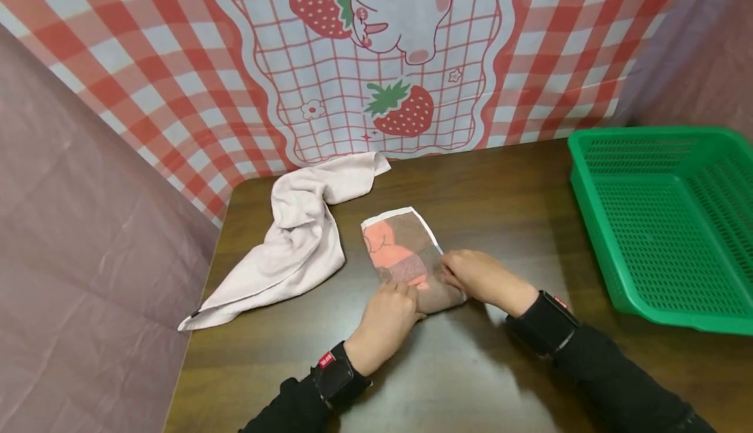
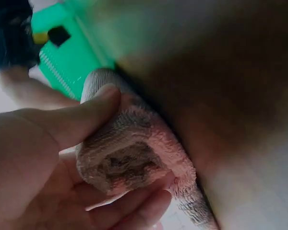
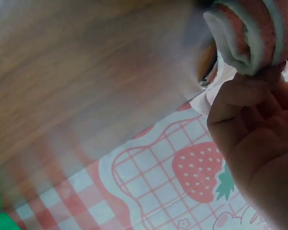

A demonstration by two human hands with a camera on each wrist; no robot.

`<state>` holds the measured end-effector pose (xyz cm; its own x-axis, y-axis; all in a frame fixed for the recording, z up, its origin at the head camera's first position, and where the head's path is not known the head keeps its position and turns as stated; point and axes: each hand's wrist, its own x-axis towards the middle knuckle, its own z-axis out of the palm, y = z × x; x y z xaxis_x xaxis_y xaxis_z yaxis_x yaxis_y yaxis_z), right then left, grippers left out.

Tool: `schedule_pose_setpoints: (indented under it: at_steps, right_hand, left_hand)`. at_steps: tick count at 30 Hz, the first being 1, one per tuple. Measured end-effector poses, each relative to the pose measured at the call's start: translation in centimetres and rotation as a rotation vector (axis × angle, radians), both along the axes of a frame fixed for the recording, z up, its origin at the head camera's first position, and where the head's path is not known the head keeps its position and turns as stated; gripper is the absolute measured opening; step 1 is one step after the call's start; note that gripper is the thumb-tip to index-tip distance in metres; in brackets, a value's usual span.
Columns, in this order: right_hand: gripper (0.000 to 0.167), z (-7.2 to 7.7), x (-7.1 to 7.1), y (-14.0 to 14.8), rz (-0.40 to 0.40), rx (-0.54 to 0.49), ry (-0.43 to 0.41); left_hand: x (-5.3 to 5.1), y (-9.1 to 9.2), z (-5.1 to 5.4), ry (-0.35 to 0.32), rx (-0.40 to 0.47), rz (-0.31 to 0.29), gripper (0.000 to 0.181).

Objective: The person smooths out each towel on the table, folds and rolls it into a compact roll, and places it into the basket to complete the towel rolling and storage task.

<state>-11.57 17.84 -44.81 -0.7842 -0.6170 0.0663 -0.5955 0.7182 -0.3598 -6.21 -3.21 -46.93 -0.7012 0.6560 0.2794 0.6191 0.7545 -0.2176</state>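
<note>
A brown and coral towel (image 1: 406,243) with a white edge lies on the table, its near end rolled up. My left hand (image 1: 388,315) grips the left end of that roll. In the left wrist view, the thumb lies on top of the towel roll (image 2: 134,139) and the fingers curl beneath it. At the roll's right end, my right hand (image 1: 485,279) pinches the towel. The right wrist view shows the spiral layers of the towel (image 3: 249,38) at the fingertips of the right hand (image 3: 259,129).
A crumpled pale pink towel (image 1: 300,230) lies on the left of the table (image 1: 447,367). At the right stands a green plastic basket (image 1: 612,250). Behind the table hangs a red checked cloth (image 1: 529,60) with strawberries; a plain pinkish cloth (image 1: 100,256) hangs at the left.
</note>
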Motion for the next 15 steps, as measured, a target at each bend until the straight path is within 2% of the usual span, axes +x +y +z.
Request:
schedule_pose_setpoints:
  at_steps: [6, 9, 12, 15]
  right_hand:
    - [0.022, 0.0, 0.6, 0.7, 0.1, -0.001, 0.168]
    - [0.032, 0.1, 0.9, 1.0, 0.179, 0.001, 0.234]
    - [0.041, -0.1, 1.1, 1.1, 0.223, 0.035, 0.285]
    - [0.033, -0.5, 1.3, 1.0, 0.208, 0.039, 0.311]
  left_hand:
    - [-1.4, -1.2, 0.3, -0.29, 0.144, -0.016, 0.031]
    - [-2.1, -1.8, 0.5, -0.411, 0.177, -0.039, 0.033]
    - [-2.8, -2.2, 0.8, -0.478, 0.21, -0.055, 0.035]
    - [-3.2, -2.5, 1.0, -0.498, 0.253, -0.069, 0.036]
